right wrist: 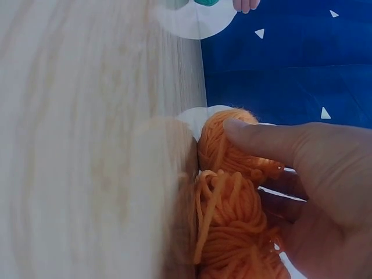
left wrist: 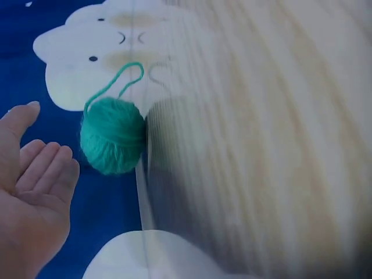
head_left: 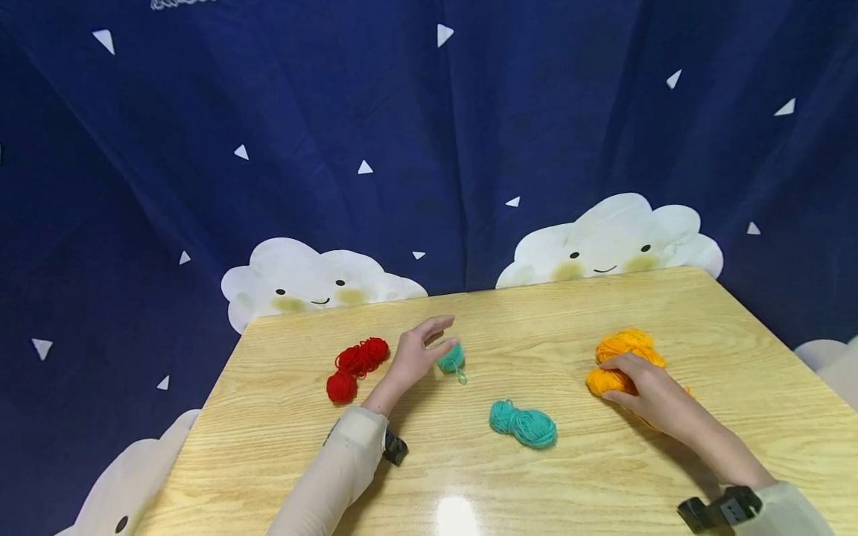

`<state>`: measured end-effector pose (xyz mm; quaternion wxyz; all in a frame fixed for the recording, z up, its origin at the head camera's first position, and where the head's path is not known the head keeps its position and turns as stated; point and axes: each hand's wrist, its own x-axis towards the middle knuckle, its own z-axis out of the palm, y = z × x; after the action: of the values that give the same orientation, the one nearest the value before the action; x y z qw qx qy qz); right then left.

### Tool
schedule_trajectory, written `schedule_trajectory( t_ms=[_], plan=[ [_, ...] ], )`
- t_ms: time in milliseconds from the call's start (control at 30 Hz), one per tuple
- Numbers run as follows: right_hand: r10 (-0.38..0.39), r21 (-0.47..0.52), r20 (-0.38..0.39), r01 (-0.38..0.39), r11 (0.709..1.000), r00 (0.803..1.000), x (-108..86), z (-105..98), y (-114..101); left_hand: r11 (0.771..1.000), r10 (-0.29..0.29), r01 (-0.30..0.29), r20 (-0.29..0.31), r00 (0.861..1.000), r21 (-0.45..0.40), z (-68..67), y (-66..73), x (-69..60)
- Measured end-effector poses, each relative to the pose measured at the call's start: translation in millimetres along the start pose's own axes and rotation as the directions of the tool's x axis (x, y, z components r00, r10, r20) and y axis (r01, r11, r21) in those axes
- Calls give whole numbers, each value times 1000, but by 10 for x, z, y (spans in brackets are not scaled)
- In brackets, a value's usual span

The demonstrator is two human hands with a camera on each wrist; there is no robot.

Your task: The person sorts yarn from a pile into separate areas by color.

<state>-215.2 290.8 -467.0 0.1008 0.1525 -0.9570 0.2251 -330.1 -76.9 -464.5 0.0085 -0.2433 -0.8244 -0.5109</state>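
A small ball of teal yarn (head_left: 451, 359) with a loose loop of strand sits on the table beside my left hand (head_left: 414, 356). That hand's fingers are parted from the thumb, and in the left wrist view a gap separates them from the teal ball (left wrist: 113, 136). On the right, my right hand (head_left: 646, 391) grips a small orange yarn ball (head_left: 606, 382). The right wrist view shows the thumb pressed on this ball (right wrist: 224, 142), the fingers partly hidden behind it. Touching it is a larger orange skein (head_left: 626, 345), loosely wound.
A teal skein (head_left: 524, 424), pinched at its middle, lies between the hands. Left of my left hand are a red skein (head_left: 362, 357) and a red yarn ball (head_left: 342, 388). A dark blue curtain (head_left: 429, 149) with clouds hangs behind the wooden table (head_left: 429, 476).
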Motion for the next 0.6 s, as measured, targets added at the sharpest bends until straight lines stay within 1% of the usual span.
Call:
schedule_trajectory(
  t_ms=[100, 233, 333, 367, 433, 500, 567, 600],
  plan=[
    [-13, -5, -10, 13, 1000, 1000, -2, -2, 2, 1000, 19, -19, 19, 1000, 8, 34, 53, -13],
    [-21, -9, -17, 21, 1000, 1000, -2, -4, 2, 999, 41, -42, 78, 996, 12, 77, 112, -38],
    [-15, -5, -11, 15, 1000, 1000, 1, -4, 1, 997, 79, -79, 141, 987, -7, 117, 151, -65],
    [-16, -4, -10, 16, 1000, 1000, 2, -2, 1, 996, 84, -84, 166, 983, -8, 126, 206, -90],
    [-13, -1, -7, 13, 1000, 1000, 2, 0, -1, 991, 127, -134, 222, 967, 20, 162, 238, -117],
    [-12, -1, -8, 12, 1000, 1000, -1, -1, 0, 979, 173, -196, 282, 944, 57, 197, 277, -146],
    [-11, 0, -8, 11, 1000, 1000, -2, -3, -1, 965, 197, -242, 337, 921, 99, 227, 318, -174],
    [-10, 1, -7, 10, 1000, 1000, -2, -5, -3, 955, 216, -273, 362, 907, 116, 246, 296, -174]
  ],
)
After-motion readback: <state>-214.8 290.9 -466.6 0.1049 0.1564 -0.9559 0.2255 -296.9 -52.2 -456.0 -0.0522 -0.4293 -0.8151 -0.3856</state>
